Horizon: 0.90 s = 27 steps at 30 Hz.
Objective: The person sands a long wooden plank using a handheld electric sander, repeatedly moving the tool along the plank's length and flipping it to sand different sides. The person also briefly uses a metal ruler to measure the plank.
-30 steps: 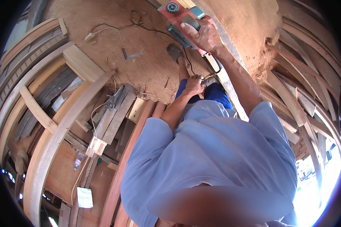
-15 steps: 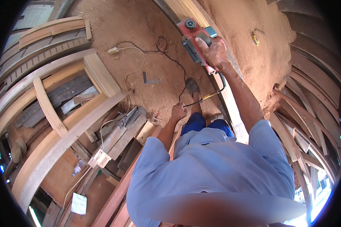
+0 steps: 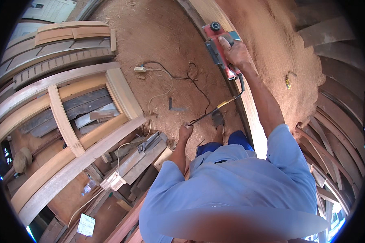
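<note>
In a workshop strewn with sawdust, a person in a blue shirt and dark blue shorts is gripping a red power planer with the right hand, its fingers wrapping about the dark handle and its thumb lying along the top. The planer is sitting on a long pale beam, ahead of the person and to the right of the shorts. The left hand is curling closely around a black cable, well apart from the tool; a yellow-wrapped stretch of that cable is hanging between hand and planer. A sandaled foot is resting on the brown floor just left of the beam. Near it an L-shaped metal square is lying flat, while farther up the floor a pale socket block is trailing a light cord. To the right of the beam, a yellow object, too small to make out, is lying on sawdust. A large wooden frame is filling the left side, and dark planks are lining the right edge.
</note>
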### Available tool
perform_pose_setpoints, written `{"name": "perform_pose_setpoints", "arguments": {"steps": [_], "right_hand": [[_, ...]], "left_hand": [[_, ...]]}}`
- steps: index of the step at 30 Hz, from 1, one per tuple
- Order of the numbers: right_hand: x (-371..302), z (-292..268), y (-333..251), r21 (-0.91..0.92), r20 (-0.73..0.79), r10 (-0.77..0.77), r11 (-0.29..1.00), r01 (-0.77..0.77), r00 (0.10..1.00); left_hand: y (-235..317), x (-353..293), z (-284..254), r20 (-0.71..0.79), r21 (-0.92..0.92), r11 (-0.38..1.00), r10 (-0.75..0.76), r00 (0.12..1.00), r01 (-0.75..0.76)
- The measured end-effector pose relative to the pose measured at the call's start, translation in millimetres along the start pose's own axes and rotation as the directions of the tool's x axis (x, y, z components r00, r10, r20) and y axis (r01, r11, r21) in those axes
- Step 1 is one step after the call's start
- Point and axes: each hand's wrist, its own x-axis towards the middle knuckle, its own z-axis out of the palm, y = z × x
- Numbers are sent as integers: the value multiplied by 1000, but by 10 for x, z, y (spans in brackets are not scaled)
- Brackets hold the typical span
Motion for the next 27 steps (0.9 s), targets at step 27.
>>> {"name": "perform_pose_setpoints", "arguments": {"steps": [27], "right_hand": [[3320, 321, -1909, -30, 0, -69, 997, 69, 998]], "left_hand": [[2973, 2929, -2977, -641, -53, 960, 179, 747, -275]]}}
